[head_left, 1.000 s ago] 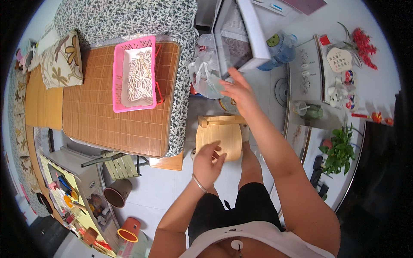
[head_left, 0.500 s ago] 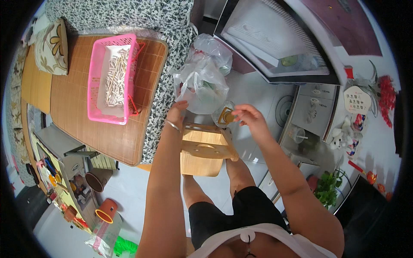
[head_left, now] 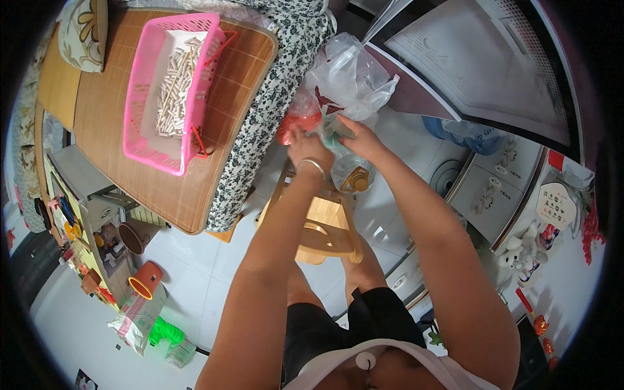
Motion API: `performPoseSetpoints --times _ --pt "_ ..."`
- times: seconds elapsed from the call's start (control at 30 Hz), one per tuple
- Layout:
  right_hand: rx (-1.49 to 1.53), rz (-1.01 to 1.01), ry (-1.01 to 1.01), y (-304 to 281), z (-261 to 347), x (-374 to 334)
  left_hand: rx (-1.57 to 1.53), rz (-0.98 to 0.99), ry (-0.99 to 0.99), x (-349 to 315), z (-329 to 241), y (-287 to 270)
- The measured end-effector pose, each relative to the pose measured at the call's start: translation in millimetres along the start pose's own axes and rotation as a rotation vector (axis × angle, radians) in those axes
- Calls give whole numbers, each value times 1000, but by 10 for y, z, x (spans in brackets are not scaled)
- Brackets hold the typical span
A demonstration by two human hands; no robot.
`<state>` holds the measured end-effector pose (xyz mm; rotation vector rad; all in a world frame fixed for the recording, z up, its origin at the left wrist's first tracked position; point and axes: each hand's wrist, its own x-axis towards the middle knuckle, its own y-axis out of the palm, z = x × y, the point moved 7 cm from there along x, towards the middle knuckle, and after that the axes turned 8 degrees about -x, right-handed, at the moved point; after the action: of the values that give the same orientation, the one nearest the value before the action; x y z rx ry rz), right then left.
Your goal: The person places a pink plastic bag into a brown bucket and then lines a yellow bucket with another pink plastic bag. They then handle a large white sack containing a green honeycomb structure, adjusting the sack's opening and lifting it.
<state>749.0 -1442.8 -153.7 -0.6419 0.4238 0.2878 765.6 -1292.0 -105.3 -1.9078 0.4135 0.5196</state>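
Note:
My left hand (head_left: 311, 149) reaches down to a red plastic bag (head_left: 300, 125) on the floor by the bed's edge. Its fingers are blurred, and whether they grip the bag is unclear. My right hand (head_left: 364, 140) is just to the right, thumb and forefinger apart, over clear plastic bags. A large clear plastic bag (head_left: 354, 75) slumps beyond both hands. Below my right hand stands a clear bottle or jug with a golden-brown handle-like part (head_left: 355, 179). A small wooden chair (head_left: 325, 227) stands between my legs and the bags.
On the left, a pink basket (head_left: 133, 123) of small white rolls sits on a brown mat (head_left: 237, 84) on the bed. A dark-framed cabinet or appliance (head_left: 487, 58) juts in at upper right. Grey drawers (head_left: 500, 175) line the right. An orange bin (head_left: 146, 279) stands at lower left.
My left hand has moved right and forward to the red bag, which now shows. My right hand has moved forward from beside the bottle. The clear bag has shifted farther away, and the view has turned.

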Motion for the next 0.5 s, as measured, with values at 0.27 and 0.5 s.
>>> performPoseSetpoints --times 0.27,0.5 --pt "-6 -44 136 106 -32 60 127 87 274 176 422 116" --pt "839 191 609 476 -32 -47 -133 41 491 -407 -217 -332"
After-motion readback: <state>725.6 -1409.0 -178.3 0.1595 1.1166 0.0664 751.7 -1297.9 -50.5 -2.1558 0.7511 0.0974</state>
